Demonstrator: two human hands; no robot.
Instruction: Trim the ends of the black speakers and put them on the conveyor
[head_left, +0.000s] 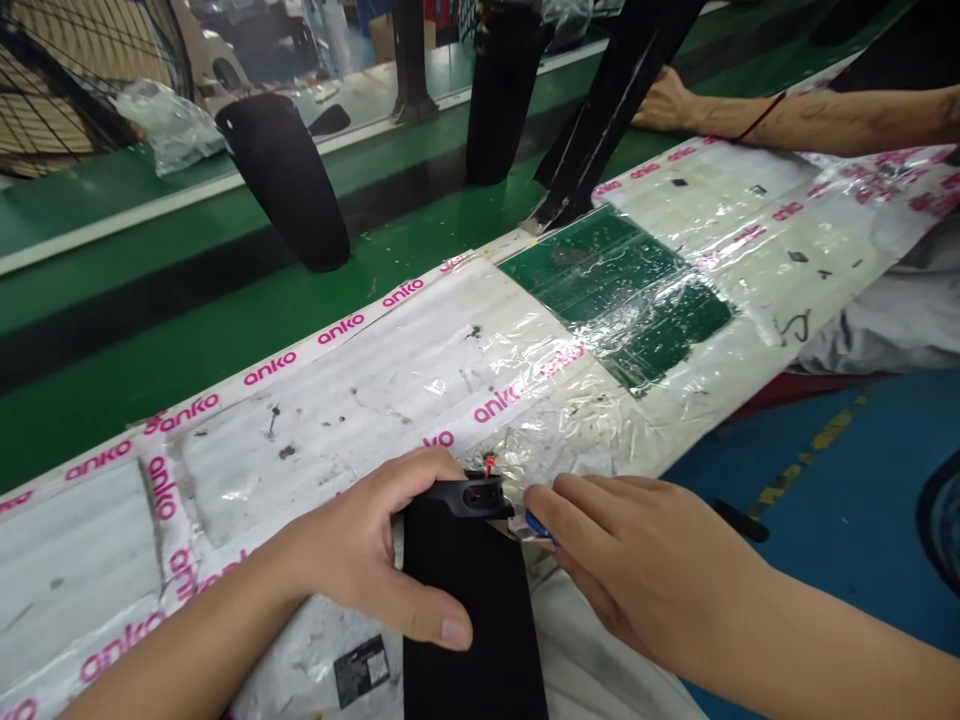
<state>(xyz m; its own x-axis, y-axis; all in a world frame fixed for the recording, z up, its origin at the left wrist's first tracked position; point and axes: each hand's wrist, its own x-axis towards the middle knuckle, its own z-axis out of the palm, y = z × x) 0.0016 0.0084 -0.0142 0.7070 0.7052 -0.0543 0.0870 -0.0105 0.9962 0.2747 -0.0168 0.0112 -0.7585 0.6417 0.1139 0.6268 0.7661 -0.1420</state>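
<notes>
Casing (495, 610) sits in the left hand (375, 550), its thumb and fingers gripping around the top; beside them, the right hand (630, 560) pinches a blue item (538, 528). Work seems underway; what remains is unclear.

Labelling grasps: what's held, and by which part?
Left hand: black casing, near its far end, thumb across the face. Right hand: small blue item, mostly hidden; which part can't be told.

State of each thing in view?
Left hand: gripping black panel.
Black panel: held, partly out of frame.
Right hand: closed on blue item.
Blue item: mostly hidden.
Red piece: sticking up at panel's end.
Table covering: taped, stained.
Clear bag: crumpled.
Leftmost black piece on green surface: unheld.
</notes>
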